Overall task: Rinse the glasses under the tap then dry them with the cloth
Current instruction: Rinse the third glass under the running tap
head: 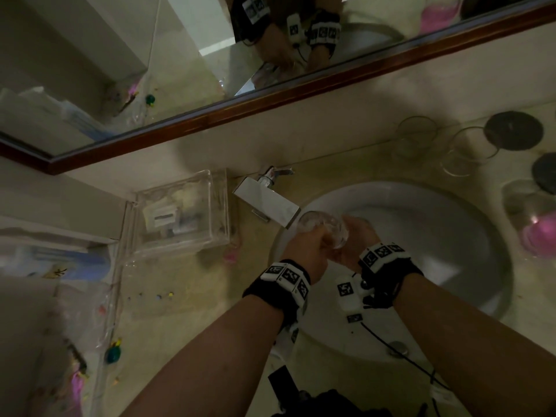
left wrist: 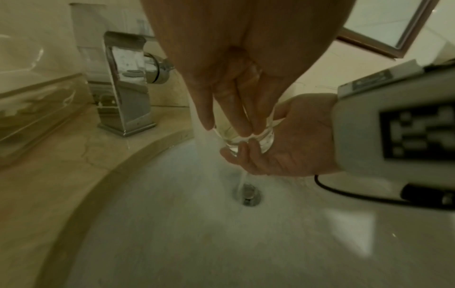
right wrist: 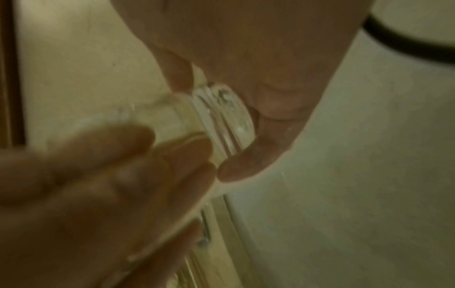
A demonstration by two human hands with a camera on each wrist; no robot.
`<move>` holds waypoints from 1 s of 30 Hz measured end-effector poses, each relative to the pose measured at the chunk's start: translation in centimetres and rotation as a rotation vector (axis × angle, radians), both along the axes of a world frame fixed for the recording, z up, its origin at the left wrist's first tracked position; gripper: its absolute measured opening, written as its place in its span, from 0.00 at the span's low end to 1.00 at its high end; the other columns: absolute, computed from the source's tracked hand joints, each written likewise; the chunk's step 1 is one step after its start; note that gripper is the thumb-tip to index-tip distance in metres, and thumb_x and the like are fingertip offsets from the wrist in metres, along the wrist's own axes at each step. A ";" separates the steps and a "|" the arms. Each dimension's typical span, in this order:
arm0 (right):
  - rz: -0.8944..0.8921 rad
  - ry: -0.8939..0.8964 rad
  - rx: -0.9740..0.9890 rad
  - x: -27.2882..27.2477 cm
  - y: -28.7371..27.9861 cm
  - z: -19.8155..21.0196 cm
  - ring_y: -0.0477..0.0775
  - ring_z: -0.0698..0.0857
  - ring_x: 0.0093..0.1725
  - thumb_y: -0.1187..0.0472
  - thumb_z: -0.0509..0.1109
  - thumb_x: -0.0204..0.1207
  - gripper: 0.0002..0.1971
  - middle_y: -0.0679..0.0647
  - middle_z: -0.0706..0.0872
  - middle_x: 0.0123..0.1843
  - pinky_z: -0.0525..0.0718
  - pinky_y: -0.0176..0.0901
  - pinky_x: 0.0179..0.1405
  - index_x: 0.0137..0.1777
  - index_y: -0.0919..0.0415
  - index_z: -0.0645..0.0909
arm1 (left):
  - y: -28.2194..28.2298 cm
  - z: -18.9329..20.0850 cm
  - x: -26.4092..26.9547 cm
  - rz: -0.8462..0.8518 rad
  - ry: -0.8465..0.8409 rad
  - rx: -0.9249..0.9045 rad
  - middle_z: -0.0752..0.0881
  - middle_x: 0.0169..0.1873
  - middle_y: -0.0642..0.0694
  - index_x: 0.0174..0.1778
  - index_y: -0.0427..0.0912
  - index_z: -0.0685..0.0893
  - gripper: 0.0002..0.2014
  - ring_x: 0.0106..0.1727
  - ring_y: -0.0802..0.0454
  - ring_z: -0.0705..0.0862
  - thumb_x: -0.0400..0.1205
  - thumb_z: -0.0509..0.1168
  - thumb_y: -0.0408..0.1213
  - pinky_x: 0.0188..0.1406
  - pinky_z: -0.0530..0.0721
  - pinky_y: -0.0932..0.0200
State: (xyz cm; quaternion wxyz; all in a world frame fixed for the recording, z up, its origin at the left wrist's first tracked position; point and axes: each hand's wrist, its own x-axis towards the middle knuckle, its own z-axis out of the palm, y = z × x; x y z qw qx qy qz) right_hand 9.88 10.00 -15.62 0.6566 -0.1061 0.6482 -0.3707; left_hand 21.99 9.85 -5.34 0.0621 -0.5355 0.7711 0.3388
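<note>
1. Both of my hands meet on one clear glass (head: pixel 326 230) above the white basin (head: pixel 451 218), just under the spout of the chrome tap (head: pixel 264 200); water (left wrist: pixel 205 148) pours down beside the glass toward the drain (left wrist: pixel 248 193).
2. My left hand (left wrist: pixel 221 64) has its straight fingers reaching down into the glass, thumb outside against the wall; so I read it as clamped on the glass.
3. My right hand (left wrist: pixel 283 140) cups the thick base from below, fingertips (right wrist: pixel 236 171) curled up against it; it holds the glass too.
4. Two more glasses (head: pixel 416 136) stand on the counter behind the basin, near two dark round lids (head: pixel 513 130); a clear container with pink contents (head: pixel 535 221) stands at the right edge.
5. Left of the tap I see a clear plastic box (head: pixel 180 215) below the wood-framed mirror (head: pixel 270 97).
</note>
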 end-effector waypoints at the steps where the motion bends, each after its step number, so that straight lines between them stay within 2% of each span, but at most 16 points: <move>1: 0.013 -0.030 0.019 -0.1 -0.2 0.5 0.63 0.82 0.62 0.62 0.86 0.56 0.36 0.63 0.82 0.63 0.83 0.55 0.61 0.65 0.60 0.77 | 0.0 0.0 0.1 0.009 0.003 -0.013 0.85 0.62 0.42 0.63 0.42 0.82 0.13 0.64 0.43 0.81 0.84 0.62 0.29 0.61 0.74 0.59; 2: 0.034 -0.085 0.023 -0.2 -0.5 0.1 0.63 0.84 0.59 0.64 0.86 0.55 0.33 0.62 0.84 0.60 0.84 0.56 0.59 0.62 0.60 0.80 | 0.0 -0.1 0.1 0.018 0.008 -0.018 0.85 0.62 0.42 0.62 0.42 0.83 0.13 0.64 0.43 0.81 0.84 0.62 0.30 0.61 0.74 0.59; 3: 0.098 0.019 -0.002 -0.1 -0.4 0.8 0.60 0.86 0.55 0.66 0.84 0.58 0.28 0.62 0.85 0.57 0.86 0.52 0.55 0.59 0.58 0.81 | 0.0 -0.1 0.1 0.035 0.018 -0.017 0.86 0.62 0.42 0.63 0.42 0.84 0.13 0.64 0.43 0.82 0.84 0.62 0.30 0.62 0.74 0.59; 5: 0.155 0.068 -0.097 -0.3 0.5 1.3 0.45 0.87 0.42 0.71 0.76 0.71 0.17 0.59 0.84 0.50 0.87 0.36 0.39 0.56 0.57 0.78 | -0.2 -0.1 0.1 0.070 0.060 -0.020 0.86 0.61 0.41 0.62 0.41 0.85 0.12 0.63 0.43 0.82 0.85 0.63 0.32 0.61 0.75 0.59; 7: 0.038 -0.105 -0.101 0.2 0.4 2.7 0.40 0.85 0.34 0.65 0.62 0.83 0.04 0.55 0.81 0.43 0.83 0.32 0.34 0.49 0.60 0.78 | -0.5 -0.2 0.2 0.067 0.067 -0.037 0.86 0.61 0.41 0.63 0.41 0.84 0.12 0.62 0.44 0.83 0.85 0.63 0.35 0.59 0.73 0.63; 8: -0.040 -0.279 -0.074 0.3 0.2 2.5 0.45 0.86 0.39 0.57 0.59 0.86 0.10 0.56 0.82 0.44 0.83 0.38 0.41 0.48 0.60 0.79 | -0.6 -0.4 0.2 0.033 0.041 -0.020 0.85 0.62 0.41 0.65 0.40 0.83 0.13 0.64 0.44 0.82 0.86 0.62 0.34 0.59 0.71 0.67; 10: -0.087 -0.367 0.012 0.2 0.2 3.0 0.55 0.83 0.47 0.46 0.56 0.85 0.21 0.59 0.85 0.48 0.80 0.47 0.51 0.52 0.63 0.81 | -0.6 -0.9 0.1 -0.056 -0.013 0.044 0.84 0.63 0.41 0.66 0.39 0.82 0.14 0.65 0.43 0.81 0.86 0.59 0.31 0.63 0.71 0.65; 13: -0.071 -0.244 -0.001 0.5 -0.1 2.7 0.54 0.83 0.47 0.59 0.71 0.77 0.18 0.57 0.82 0.57 0.83 0.38 0.44 0.65 0.63 0.76 | -0.7 -1.1 0.1 -0.075 -0.041 0.033 0.86 0.60 0.43 0.63 0.42 0.85 0.14 0.62 0.44 0.83 0.84 0.60 0.29 0.65 0.79 0.53; 15: -0.025 -0.277 0.072 0.6 -0.7 1.6 0.60 0.86 0.51 0.67 0.80 0.64 0.27 0.60 0.83 0.59 0.88 0.42 0.44 0.64 0.63 0.77 | -0.9 -1.2 0.3 -0.039 -0.009 0.002 0.87 0.59 0.43 0.62 0.43 0.85 0.13 0.61 0.44 0.84 0.85 0.61 0.33 0.61 0.79 0.55; 18: -0.021 -0.224 -0.047 0.1 0.0 2.2 0.52 0.83 0.40 0.72 0.64 0.80 0.12 0.56 0.81 0.46 0.85 0.34 0.25 0.61 0.62 0.76 | -0.8 -1.1 0.4 -0.032 0.009 -0.049 0.87 0.58 0.43 0.60 0.43 0.86 0.12 0.58 0.44 0.84 0.85 0.61 0.35 0.50 0.72 0.63; 19: -0.020 -0.242 -0.028 0.3 0.1 2.7 0.50 0.82 0.40 0.71 0.59 0.83 0.10 0.54 0.81 0.45 0.83 0.33 0.25 0.60 0.60 0.75 | -0.7 -1.1 0.4 -0.025 0.016 -0.063 0.87 0.58 0.43 0.61 0.43 0.86 0.12 0.58 0.44 0.84 0.85 0.61 0.35 0.49 0.72 0.64; 21: -0.038 -0.350 -0.010 0.5 0.3 2.9 0.54 0.83 0.47 0.56 0.57 0.85 0.12 0.57 0.83 0.51 0.84 0.42 0.38 0.60 0.62 0.77 | -0.7 -1.0 0.2 -0.043 -0.008 -0.036 0.85 0.61 0.41 0.65 0.41 0.83 0.13 0.61 0.43 0.83 0.86 0.60 0.34 0.54 0.74 0.60; 24: -0.004 -0.199 0.018 0.4 0.1 4.0 0.58 0.83 0.50 0.42 0.55 0.83 0.26 0.60 0.85 0.51 0.80 0.54 0.47 0.60 0.65 0.80 | -0.9 -1.0 0.0 -0.100 -0.065 0.066 0.83 0.65 0.38 0.69 0.37 0.80 0.16 0.66 0.40 0.80 0.86 0.57 0.30 0.64 0.74 0.55; 26: -0.044 -0.247 0.064 0.2 -0.1 4.3 0.58 0.82 0.49 0.43 0.56 0.82 0.26 0.59 0.84 0.50 0.79 0.54 0.52 0.64 0.65 0.79 | -1.0 -0.9 0.1 -0.096 -0.073 0.054 0.84 0.63 0.39 0.67 0.39 0.81 0.15 0.64 0.40 0.81 0.86 0.58 0.31 0.62 0.76 0.54; 28: -0.028 -0.232 0.085 0.2 -0.2 3.0 0.59 0.83 0.54 0.48 0.71 0.74 0.22 0.59 0.85 0.54 0.81 0.55 0.57 0.62 0.61 0.81 | -1.0 -0.9 0.3 -0.066 -0.049 -0.012 0.86 0.60 0.42 0.63 0.43 0.85 0.13 0.61 0.43 0.83 0.86 0.60 0.35 0.58 0.76 0.57; 30: -0.045 -0.244 0.142 0.4 -1.4 3.0 0.58 0.84 0.60 0.57 0.84 0.59 0.34 0.58 0.84 0.61 0.82 0.46 0.60 0.67 0.57 0.79 | -1.0 -1.2 0.3 -0.044 -0.002 -0.065 0.87 0.59 0.44 0.61 0.44 0.87 0.12 0.60 0.44 0.83 0.85 0.62 0.36 0.55 0.72 0.64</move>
